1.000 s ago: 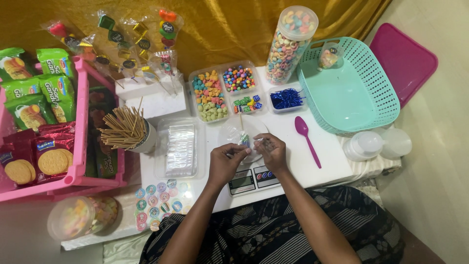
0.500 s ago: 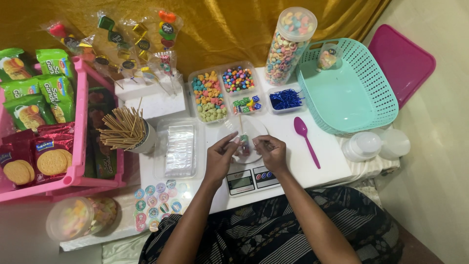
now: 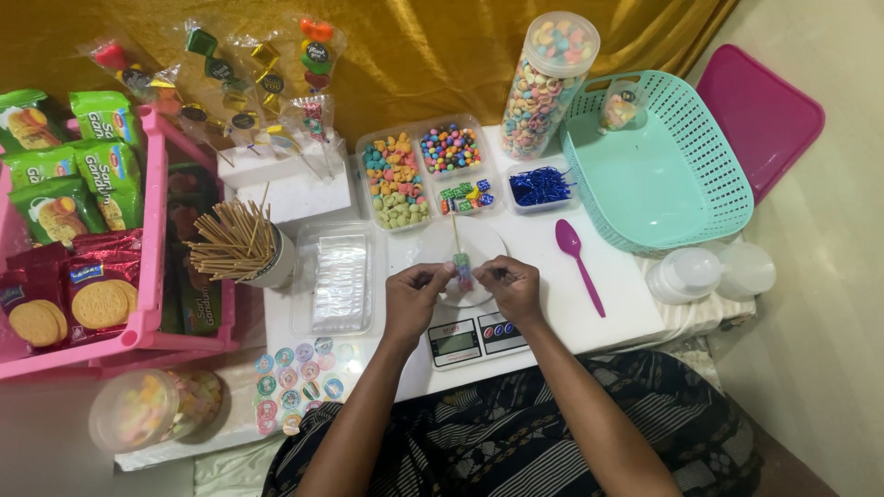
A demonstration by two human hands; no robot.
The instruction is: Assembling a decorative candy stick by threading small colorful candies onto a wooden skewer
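My left hand (image 3: 416,293) and my right hand (image 3: 512,286) meet over a small digital scale (image 3: 476,337) and a white plate (image 3: 458,244) on the white table. Between their fingertips they pinch a small clear wrapper around a candy skewer (image 3: 461,268), its thin wooden stick pointing away from me. Just beyond the plate stands a clear divided tray of coloured candies (image 3: 416,169).
A purple spoon (image 3: 577,262) lies to the right, by a teal basket (image 3: 665,175) and a tall candy jar (image 3: 545,83). A cup of wooden skewers (image 3: 238,245), a clear box of wrappers (image 3: 338,280), a sticker sheet (image 3: 297,378) and a pink biscuit rack (image 3: 147,239) sit left.
Both hands have shifted slightly away from me over the plate, and the wrapped skewer between them now stands out more plainly.
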